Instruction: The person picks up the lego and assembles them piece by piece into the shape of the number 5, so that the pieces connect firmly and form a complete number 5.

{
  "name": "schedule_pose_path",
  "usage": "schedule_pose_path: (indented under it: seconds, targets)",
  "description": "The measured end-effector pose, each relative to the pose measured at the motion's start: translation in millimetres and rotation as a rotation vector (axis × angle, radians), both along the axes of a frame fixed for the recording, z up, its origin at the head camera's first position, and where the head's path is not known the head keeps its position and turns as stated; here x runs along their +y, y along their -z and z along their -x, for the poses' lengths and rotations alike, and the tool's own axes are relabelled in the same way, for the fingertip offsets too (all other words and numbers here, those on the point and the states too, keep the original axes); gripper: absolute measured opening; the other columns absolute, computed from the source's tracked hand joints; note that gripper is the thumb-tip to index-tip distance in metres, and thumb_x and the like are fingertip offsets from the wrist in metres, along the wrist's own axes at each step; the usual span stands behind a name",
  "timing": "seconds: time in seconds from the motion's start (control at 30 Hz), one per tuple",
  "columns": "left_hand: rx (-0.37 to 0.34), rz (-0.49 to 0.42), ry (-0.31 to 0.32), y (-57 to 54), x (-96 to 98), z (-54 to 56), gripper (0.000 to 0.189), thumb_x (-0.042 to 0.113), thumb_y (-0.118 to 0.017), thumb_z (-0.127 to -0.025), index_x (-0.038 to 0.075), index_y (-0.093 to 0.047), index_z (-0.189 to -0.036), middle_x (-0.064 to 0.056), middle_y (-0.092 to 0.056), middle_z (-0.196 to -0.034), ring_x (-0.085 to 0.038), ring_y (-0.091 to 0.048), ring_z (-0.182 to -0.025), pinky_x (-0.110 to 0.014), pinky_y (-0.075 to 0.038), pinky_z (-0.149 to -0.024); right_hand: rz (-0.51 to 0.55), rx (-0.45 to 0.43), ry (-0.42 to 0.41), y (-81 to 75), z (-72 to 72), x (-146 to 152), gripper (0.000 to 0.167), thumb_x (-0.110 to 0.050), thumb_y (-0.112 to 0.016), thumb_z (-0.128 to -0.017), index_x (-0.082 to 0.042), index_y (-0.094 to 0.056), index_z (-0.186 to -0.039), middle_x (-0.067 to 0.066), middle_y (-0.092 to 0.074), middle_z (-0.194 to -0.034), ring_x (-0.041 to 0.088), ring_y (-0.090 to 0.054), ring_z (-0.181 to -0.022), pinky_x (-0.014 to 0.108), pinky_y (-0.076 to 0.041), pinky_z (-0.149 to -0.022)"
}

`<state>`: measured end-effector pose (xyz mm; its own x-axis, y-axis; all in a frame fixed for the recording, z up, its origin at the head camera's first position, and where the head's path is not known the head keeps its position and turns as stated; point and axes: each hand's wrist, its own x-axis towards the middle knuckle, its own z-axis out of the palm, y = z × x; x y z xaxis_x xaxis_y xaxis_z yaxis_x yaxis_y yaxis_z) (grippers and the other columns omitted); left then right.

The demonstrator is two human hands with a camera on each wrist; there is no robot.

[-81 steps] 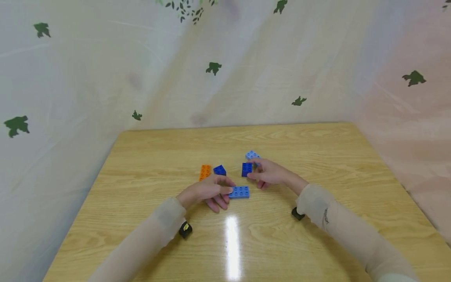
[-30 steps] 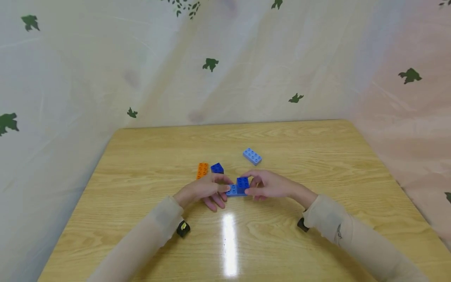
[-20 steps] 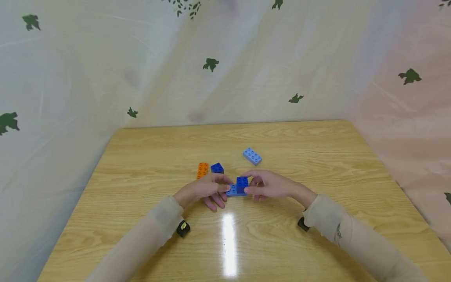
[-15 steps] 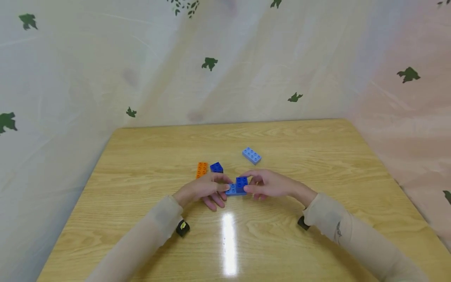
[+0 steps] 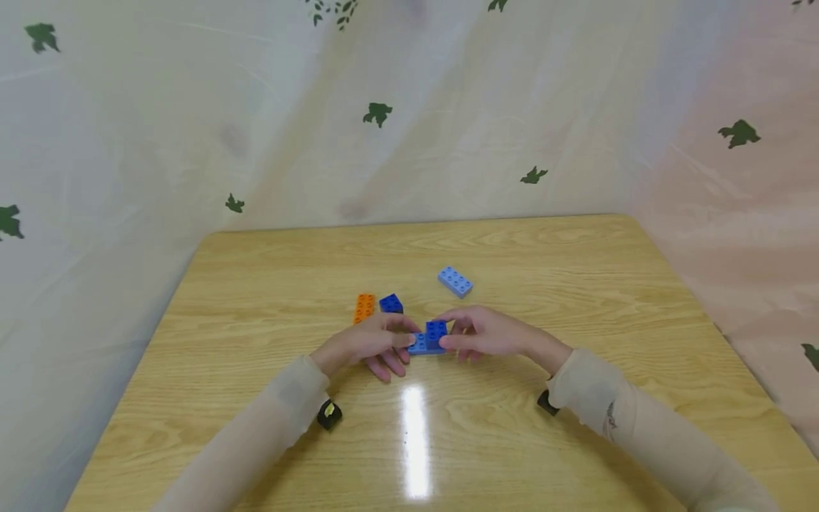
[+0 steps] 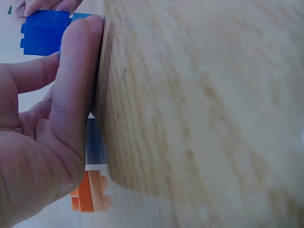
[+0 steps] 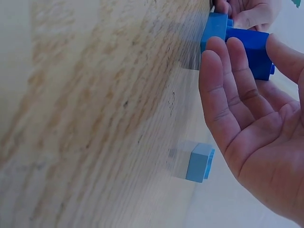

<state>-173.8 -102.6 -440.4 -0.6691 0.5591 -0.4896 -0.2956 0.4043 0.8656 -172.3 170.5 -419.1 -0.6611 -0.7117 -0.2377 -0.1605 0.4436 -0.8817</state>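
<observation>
My left hand (image 5: 374,343) pinches the left end of a medium blue, eight-stud toy building brick (image 5: 418,344) that lies flat on the table. On that brick's right half stands a dark blue, four-stud building brick (image 5: 436,333). My right hand (image 5: 488,333) holds this dark blue brick between thumb and index finger, the other fingers hanging beside it. In the right wrist view the dark blue brick (image 7: 257,50) meets the studded side of the medium blue brick (image 7: 216,27). Whether it is pressed fully down I cannot tell.
Behind my left hand lie an orange brick (image 5: 364,307) and a second dark blue brick (image 5: 392,304), turned at an angle. A pale blue brick (image 5: 455,281) lies farther back, on the wooden table (image 5: 288,270). A leaf-patterned cloth (image 5: 448,156) hangs behind the table.
My right hand has brought the dark blue brick from behind on the right onto the medium blue brick's right half. Over the last second both hands have kept nearly still.
</observation>
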Motion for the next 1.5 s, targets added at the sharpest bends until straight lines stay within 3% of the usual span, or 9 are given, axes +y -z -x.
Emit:
schedule_pose_path:
  seconds: [0.3, 0.8, 1.2, 1.5]
  targets:
    - [0.01, -0.01, -0.001, 2.1, -0.5, -2.0, 0.035, 0.023, -0.057, -0.105, 0.01, -0.054, -0.137, -0.019, -0.068, -0.095, -0.03, -0.074, -0.075, -0.043, -0.062, -0.059, -0.059, -0.025, 0.025, 0.5, 2.0, -1, 0.056, -0.033, -0.063, -0.102, -0.006, -0.048, -0.149, 0.009, -0.074, -0.101, 0.026, -0.073, -0.08, 0.044, -0.061, -0.061]
    - [-0.022, -0.048, 0.017, 0.1, -2.9, -1.8, 0.042, 0.026, -0.061, -0.104, 0.008, -0.051, -0.14, -0.018, -0.068, -0.097, -0.029, -0.074, -0.079, -0.042, -0.063, -0.063, -0.056, -0.096, 0.05, -0.1, 2.5, -1, 0.056, -0.036, -0.065, -0.101, -0.012, -0.049, -0.149, 0.01, -0.074, -0.097, 0.03, -0.073, -0.075, 0.046, -0.061, -0.057]
    - [0.021, -0.014, 0.016, -4.5, 1.2, -0.2, 0.039, 0.022, -0.063, -0.103, 0.008, -0.053, -0.138, -0.017, -0.068, -0.094, -0.027, -0.073, -0.076, -0.037, -0.061, -0.057, -0.145, -0.094, 0.044, -8.6, 5.4, -4, 0.064, -0.041, -0.065, -0.1, -0.011, -0.044, -0.152, 0.012, -0.073, -0.081, 0.028, -0.072, -0.074, 0.043, -0.061, -0.057]
    - [0.024, 0.0, -0.008, -4.0, 3.5, -4.8, 0.038, 0.022, -0.063, -0.103, 0.008, -0.054, -0.137, -0.017, -0.067, -0.093, -0.028, -0.073, -0.076, -0.042, -0.062, -0.061, -0.158, -0.188, 0.055, -8.3, 10.5, -4, 0.064, -0.039, -0.07, -0.097, -0.015, -0.047, -0.151, 0.017, -0.073, -0.08, 0.032, -0.073, -0.073, 0.046, -0.062, -0.059]
